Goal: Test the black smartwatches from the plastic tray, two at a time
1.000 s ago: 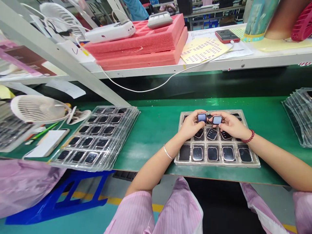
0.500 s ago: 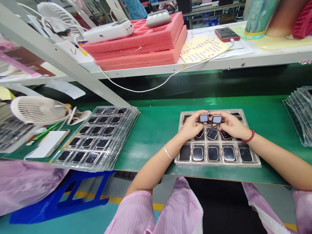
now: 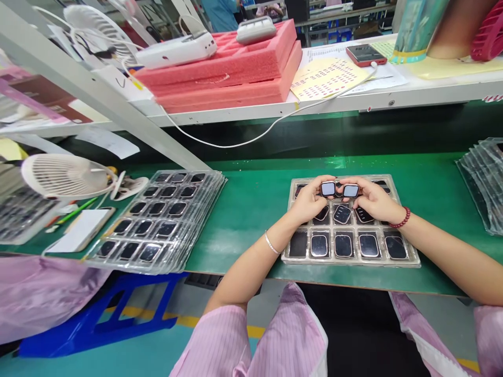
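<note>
My left hand pinches a small square watch body with a glossy screen. A second watch body sits in the fingers of my right hand, which wears a red bead bracelet. Both hands hover side by side over the far rows of a clear plastic tray on the green bench. Several more watch bodies lie in the tray's pockets, and its near left pocket looks dark and bare.
A stack of clear trays with watch bodies lies to the left, beside a small white fan and a phone. More empty trays sit at right. A shelf behind holds pink foam, papers and a red phone.
The two watch bodies have tilted slightly flatter and my hands have edged closer together; the view has barely shifted.
</note>
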`<state>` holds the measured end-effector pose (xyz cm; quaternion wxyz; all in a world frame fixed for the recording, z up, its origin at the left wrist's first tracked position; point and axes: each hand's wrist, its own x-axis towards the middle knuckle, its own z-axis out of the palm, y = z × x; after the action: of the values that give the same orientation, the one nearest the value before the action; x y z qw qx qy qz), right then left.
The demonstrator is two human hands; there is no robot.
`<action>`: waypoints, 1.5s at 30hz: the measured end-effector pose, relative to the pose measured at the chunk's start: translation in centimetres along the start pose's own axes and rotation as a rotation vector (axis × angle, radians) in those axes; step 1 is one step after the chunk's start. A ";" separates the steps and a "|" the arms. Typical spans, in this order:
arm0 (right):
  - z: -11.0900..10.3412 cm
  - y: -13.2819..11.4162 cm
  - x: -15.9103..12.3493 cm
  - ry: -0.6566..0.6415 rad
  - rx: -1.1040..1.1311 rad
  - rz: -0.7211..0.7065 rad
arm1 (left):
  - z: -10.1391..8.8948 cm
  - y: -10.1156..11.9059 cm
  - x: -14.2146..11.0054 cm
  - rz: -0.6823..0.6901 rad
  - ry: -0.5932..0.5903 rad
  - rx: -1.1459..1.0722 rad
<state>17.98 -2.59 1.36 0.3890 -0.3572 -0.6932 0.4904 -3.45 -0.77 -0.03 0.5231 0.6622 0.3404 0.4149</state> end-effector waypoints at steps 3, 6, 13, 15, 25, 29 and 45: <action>0.1 -0.1 -0.1 0.041 -0.013 -0.032 | 0.1 0.1 -0.1 0.008 0.016 0.039; 0.2 -0.3 -0.1 0.076 -0.012 -0.025 | 0.2 0.4 -0.2 0.008 0.015 0.053; 0.2 -0.2 0.0 0.070 -0.014 -0.015 | 0.2 0.6 -0.3 0.018 0.001 -0.011; 0.2 -0.2 0.0 0.072 -0.004 -0.017 | 0.2 0.5 -0.2 0.016 -0.003 -0.015; 0.2 -0.1 -0.1 0.067 0.012 -0.026 | 0.2 0.8 -0.3 0.001 0.021 0.028; 0.2 0.0 -0.1 0.050 0.005 -0.005 | 0.2 0.6 -0.3 0.019 0.040 0.064; -0.2 -0.1 0.0 0.041 0.037 0.055 | 0.3 1.2 -0.4 -0.062 0.038 -0.052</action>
<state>18.14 -2.51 1.51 0.3961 -0.3788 -0.6660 0.5060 -3.36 -1.47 1.02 0.5461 0.6293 0.3597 0.4199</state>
